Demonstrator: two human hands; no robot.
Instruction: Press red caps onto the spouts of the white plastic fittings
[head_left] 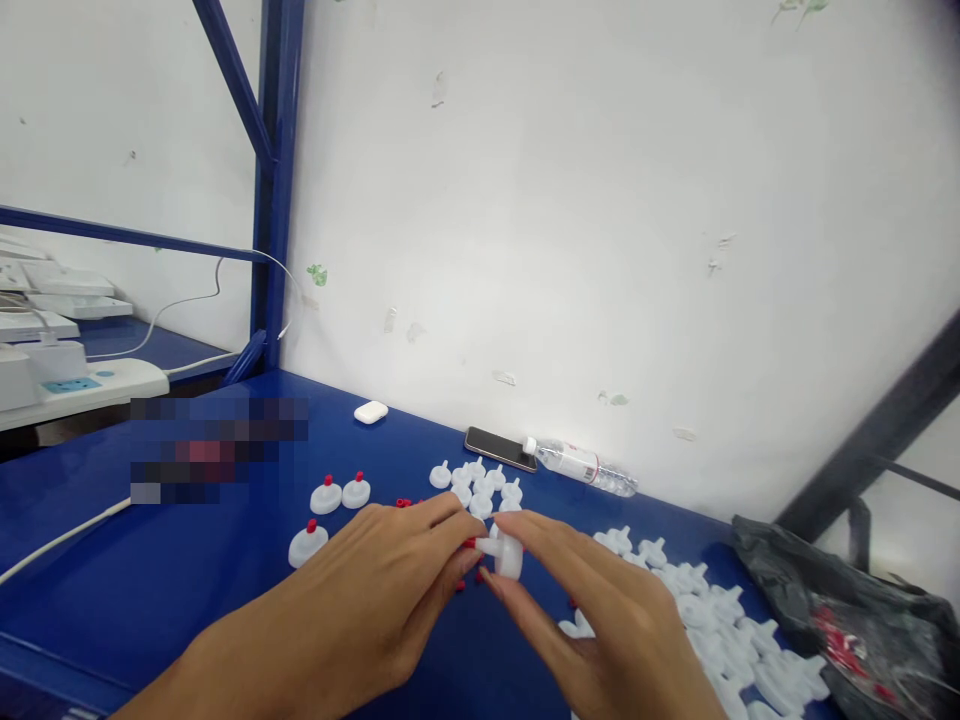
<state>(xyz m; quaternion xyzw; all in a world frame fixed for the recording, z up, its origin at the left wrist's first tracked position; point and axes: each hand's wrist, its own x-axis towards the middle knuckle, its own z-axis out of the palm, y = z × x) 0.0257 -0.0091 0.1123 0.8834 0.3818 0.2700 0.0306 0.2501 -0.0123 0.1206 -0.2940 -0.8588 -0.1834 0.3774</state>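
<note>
The two hands are closest. The left hand point(409, 570) pinches the small red tip point(470, 543) of a white cup piece point(508, 556); the right hand point(600, 590) has its finger and thumb around the wide end. This one piece is smooth and round with a thin neck, and it is tipped sideways above the blue tabletop point(262, 590).

Going round from it like a clock: three white cups with red tips point(326, 496) stand between 9 and 10. One white case point(370, 412) is between 10 and 11. At 12 are a bunch of plain white cups point(481, 484) and one phone point(500, 449). One clear bottle point(585, 467) lies at 1. At 3, one dark bag point(862, 620) has red bits inside. A bigger pile point(712, 620) is at 4, too jumbled to count.
</note>
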